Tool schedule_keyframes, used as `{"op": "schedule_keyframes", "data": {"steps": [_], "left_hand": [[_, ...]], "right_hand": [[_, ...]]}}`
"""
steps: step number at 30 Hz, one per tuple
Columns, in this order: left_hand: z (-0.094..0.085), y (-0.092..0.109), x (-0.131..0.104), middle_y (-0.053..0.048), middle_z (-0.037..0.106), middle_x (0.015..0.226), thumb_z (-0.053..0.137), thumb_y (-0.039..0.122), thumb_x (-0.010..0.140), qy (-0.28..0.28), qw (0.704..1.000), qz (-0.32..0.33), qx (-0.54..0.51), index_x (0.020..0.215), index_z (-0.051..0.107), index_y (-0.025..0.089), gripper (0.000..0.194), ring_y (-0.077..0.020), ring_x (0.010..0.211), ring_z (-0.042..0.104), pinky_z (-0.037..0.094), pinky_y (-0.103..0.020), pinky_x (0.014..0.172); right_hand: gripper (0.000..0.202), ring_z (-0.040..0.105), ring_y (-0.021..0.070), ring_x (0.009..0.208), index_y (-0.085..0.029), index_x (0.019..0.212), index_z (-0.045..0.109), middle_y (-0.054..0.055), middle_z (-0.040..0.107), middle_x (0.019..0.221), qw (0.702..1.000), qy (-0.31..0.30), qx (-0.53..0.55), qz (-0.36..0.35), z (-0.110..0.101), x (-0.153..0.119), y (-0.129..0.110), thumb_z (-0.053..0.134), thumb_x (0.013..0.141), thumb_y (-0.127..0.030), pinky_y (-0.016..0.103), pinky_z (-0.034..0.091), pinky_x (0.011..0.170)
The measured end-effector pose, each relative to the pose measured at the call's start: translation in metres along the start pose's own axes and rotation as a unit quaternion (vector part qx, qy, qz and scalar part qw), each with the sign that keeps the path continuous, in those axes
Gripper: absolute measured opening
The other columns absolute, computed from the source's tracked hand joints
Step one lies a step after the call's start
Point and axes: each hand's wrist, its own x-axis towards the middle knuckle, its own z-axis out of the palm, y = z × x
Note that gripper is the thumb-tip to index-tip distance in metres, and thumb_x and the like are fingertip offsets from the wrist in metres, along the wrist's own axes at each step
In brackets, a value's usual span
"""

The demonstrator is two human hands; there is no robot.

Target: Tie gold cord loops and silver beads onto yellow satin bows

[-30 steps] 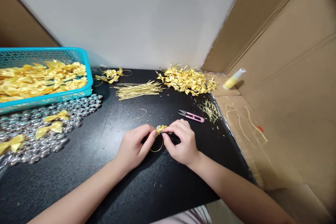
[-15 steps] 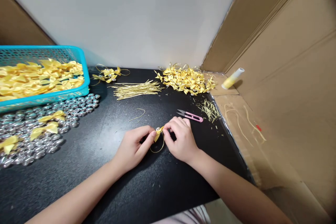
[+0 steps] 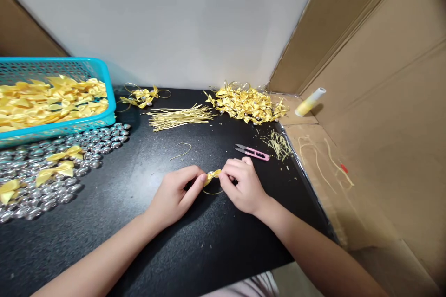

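A yellow ribbon bow [image 3: 212,176] with a loop of gold cord [image 3: 213,193] below it is held between my two hands over the black table. My left hand [image 3: 179,191] pinches the bow's left end between thumb and fingers. At its other end, my right hand [image 3: 242,184] is closed in a pinch on the bow. The silver bead seen earlier on the bow is hard to make out now. Just beyond my right hand lie pink thread snips [image 3: 252,152]. A loose piece of gold cord [image 3: 181,151] rests beyond my left hand.
A blue basket [image 3: 110,88] of yellow bows stands at the left, with silver beads [image 3: 62,190] before it. Cut gold cords [image 3: 181,117], a heap of finished bows [image 3: 245,104] and cord scraps [image 3: 278,145] lie farther back. A tube [image 3: 310,101] stands on cardboard at the right.
The bow has turned to lie more level between my hands, and its cord loop hangs flatter. My right hand has shifted slightly to the right. The view has moved a little.
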Motion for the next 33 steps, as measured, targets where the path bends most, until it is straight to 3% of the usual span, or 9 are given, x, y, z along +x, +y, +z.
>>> {"op": "schedule_keyframes", "data": {"steps": [5, 8, 14, 16, 20, 25, 28, 33], "left_hand": [[-0.001, -0.002, -0.001, 0.002, 0.057, 0.059, 0.044, 0.028, 0.093, -0.012, 0.999, -0.008, -0.029, 0.067, 0.056, 0.019, 0.030, -0.0115, 0.055, 0.052, 0.039, -0.021, 0.057], [0.000, -0.003, 0.000, 0.002, 0.058, 0.060, 0.044, 0.028, 0.093, -0.022, 0.999, -0.010, -0.045, 0.067, 0.057, 0.018, 0.031, -0.0111, 0.055, 0.053, 0.040, -0.021, 0.057], [-0.002, -0.001, 0.002, 0.002, 0.060, 0.058, 0.045, 0.027, 0.093, -0.031, 0.996, -0.013, -0.079, 0.064, 0.058, 0.017, 0.033, -0.0101, 0.054, 0.055, 0.040, -0.019, 0.056], [-0.003, -0.001, 0.002, 0.003, 0.060, 0.056, 0.045, 0.027, 0.092, -0.023, 0.996, -0.015, -0.082, 0.064, 0.059, 0.017, 0.033, -0.0098, 0.053, 0.055, 0.040, -0.018, 0.055], [-0.002, -0.002, 0.001, 0.003, 0.058, 0.055, 0.047, 0.027, 0.092, -0.010, 0.997, -0.011, -0.070, 0.064, 0.059, 0.016, 0.032, -0.0090, 0.051, 0.052, 0.038, -0.018, 0.052], [0.000, -0.003, 0.000, 0.003, 0.058, 0.057, 0.047, 0.025, 0.093, -0.016, 0.998, 0.010, -0.065, 0.067, 0.058, 0.016, 0.029, -0.0087, 0.052, 0.052, 0.039, -0.018, 0.054], [0.000, -0.002, 0.000, 0.003, 0.057, 0.058, 0.045, 0.024, 0.093, -0.014, 0.998, 0.025, -0.054, 0.068, 0.057, 0.017, 0.029, -0.0088, 0.053, 0.052, 0.039, -0.018, 0.055], [0.000, -0.004, -0.001, 0.003, 0.057, 0.063, 0.045, 0.021, 0.093, -0.038, 0.997, 0.062, -0.030, 0.072, 0.054, 0.017, 0.024, -0.0090, 0.056, 0.052, 0.040, -0.018, 0.057]], "right_hand": [[0.036, 0.037, 0.0087, 0.050, -0.020, 0.051, 0.028, -0.004, 0.037, 0.051, 0.989, 0.003, 0.139, 0.052, -0.004, 0.007, 0.005, 0.047, 0.081, -0.017, 0.026, 0.027, 0.054], [0.036, 0.034, 0.0091, 0.049, -0.021, 0.050, 0.027, -0.004, 0.035, 0.051, 0.983, 0.011, 0.172, 0.066, -0.006, 0.008, 0.005, 0.048, 0.079, -0.017, 0.025, 0.026, 0.050], [0.029, 0.044, 0.0103, 0.056, -0.018, 0.053, 0.045, -0.002, 0.046, 0.057, 0.949, -0.057, 0.292, 0.103, -0.010, 0.008, 0.005, 0.050, 0.081, -0.023, 0.025, 0.035, 0.057], [0.026, 0.046, 0.0112, 0.059, -0.018, 0.058, 0.050, -0.001, 0.050, 0.061, 0.945, -0.029, 0.307, 0.109, -0.012, 0.007, 0.004, 0.052, 0.082, -0.027, 0.026, 0.037, 0.059], [0.019, 0.047, 0.0126, 0.062, -0.018, 0.065, 0.054, -0.001, 0.050, 0.065, 0.969, 0.083, 0.221, 0.077, -0.014, 0.004, 0.001, 0.054, 0.083, -0.025, 0.027, 0.036, 0.060], [0.009, 0.050, 0.0117, 0.063, -0.018, 0.070, 0.055, -0.002, 0.054, 0.066, 0.993, 0.008, 0.113, 0.012, -0.010, -0.001, -0.002, 0.052, 0.078, -0.017, 0.030, 0.033, 0.067], [0.006, 0.051, 0.0127, 0.067, -0.018, 0.072, 0.054, -0.003, 0.056, 0.068, 0.999, -0.022, 0.032, -0.021, -0.007, -0.001, -0.002, 0.058, 0.073, -0.022, 0.032, 0.029, 0.071], [0.017, 0.049, 0.0123, 0.067, -0.017, 0.074, 0.054, -0.001, 0.059, 0.070, 0.998, -0.052, -0.014, -0.039, -0.006, 0.000, 0.000, 0.049, 0.086, -0.028, 0.032, 0.024, 0.071]]}}
